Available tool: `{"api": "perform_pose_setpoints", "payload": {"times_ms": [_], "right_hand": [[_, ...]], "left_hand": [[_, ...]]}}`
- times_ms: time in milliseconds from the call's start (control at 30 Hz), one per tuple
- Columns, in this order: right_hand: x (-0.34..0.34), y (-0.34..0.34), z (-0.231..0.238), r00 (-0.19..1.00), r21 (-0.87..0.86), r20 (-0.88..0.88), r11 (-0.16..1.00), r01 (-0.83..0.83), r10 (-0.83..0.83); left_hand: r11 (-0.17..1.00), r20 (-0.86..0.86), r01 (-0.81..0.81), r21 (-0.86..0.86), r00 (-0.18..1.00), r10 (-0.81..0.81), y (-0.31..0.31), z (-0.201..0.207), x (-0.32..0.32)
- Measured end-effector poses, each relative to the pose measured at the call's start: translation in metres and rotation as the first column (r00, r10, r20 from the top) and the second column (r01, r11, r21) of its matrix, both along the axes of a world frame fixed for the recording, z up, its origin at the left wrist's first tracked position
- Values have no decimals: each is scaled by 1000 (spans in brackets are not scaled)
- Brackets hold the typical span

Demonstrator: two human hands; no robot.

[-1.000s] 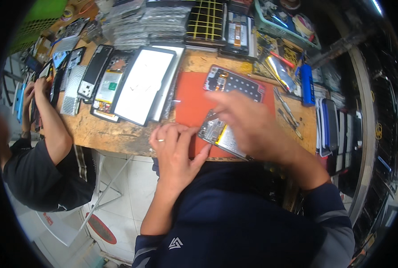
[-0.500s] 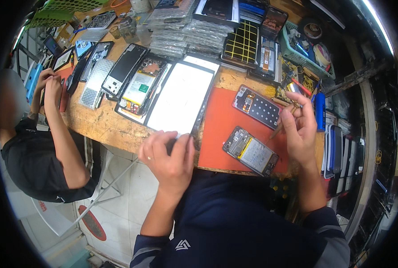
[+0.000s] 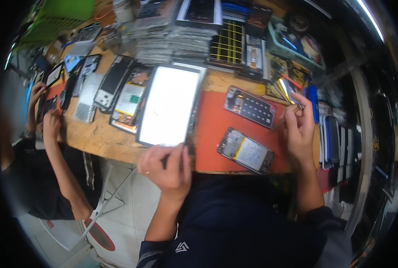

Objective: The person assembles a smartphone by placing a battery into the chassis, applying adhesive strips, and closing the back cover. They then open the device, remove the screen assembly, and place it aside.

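A tablet-like panel (image 3: 168, 105) with a glowing white face and dark frame lies left of the orange mat (image 3: 208, 147). My left hand (image 3: 167, 167) is closed at its near edge, thumb and fingers pinched by the lower right corner. At the right of the mat my right hand (image 3: 300, 131) is closed on a thin brownish tool, mostly hidden and blurred. Nearest to that hand lies a phone part with a dotted black back (image 3: 251, 108). Below it is an opened phone (image 3: 245, 152) with its silver battery showing.
Opened phones (image 3: 128, 100) lie left of the panel. Behind stand stacks of wrapped flat parts (image 3: 181, 42) and a teal basket (image 3: 292, 49) of supplies. A co-worker (image 3: 58, 178) sits at the left, hands on another phone. Upright flat panels (image 3: 335, 140) stand at the right.
The whole view has shifted and turned slightly, with blur. My hands keep nearly the same places by the panel and mat. The co-worker's hands have moved apart.
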State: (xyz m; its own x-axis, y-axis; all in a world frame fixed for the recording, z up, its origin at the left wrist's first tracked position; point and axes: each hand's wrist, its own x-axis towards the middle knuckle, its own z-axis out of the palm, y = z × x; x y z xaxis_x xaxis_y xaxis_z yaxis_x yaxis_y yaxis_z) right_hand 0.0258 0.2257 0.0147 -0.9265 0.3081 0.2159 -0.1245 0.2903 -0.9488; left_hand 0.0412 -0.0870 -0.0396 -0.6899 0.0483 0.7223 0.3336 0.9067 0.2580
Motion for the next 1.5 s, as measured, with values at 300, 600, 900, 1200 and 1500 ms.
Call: {"api": "perform_pose_setpoints", "payload": {"times_ms": [300, 600, 900, 1200, 1500], "right_hand": [[24, 70, -5, 981, 591, 60, 799, 113, -183], [50, 44, -22, 993, 722, -117, 689, 62, 33], [79, 6, -26, 935, 675, 77, 672, -304, 346], [82, 10, -33, 930, 646, 35, 702, -301, 366], [78, 24, -38, 930, 631, -46, 732, -256, 365]], "left_hand": [[981, 53, 150, 119, 986, -157, 5, 22, -9], [867, 426, 225, 445, 798, -426, 42, 9, 2], [875, 452, 274, 399, 772, -448, 53, 34, -34], [677, 648, 732, -80, 554, -522, 107, 64, -158], [600, 749, 797, -60, 434, -501, 97, 62, -173]]}}
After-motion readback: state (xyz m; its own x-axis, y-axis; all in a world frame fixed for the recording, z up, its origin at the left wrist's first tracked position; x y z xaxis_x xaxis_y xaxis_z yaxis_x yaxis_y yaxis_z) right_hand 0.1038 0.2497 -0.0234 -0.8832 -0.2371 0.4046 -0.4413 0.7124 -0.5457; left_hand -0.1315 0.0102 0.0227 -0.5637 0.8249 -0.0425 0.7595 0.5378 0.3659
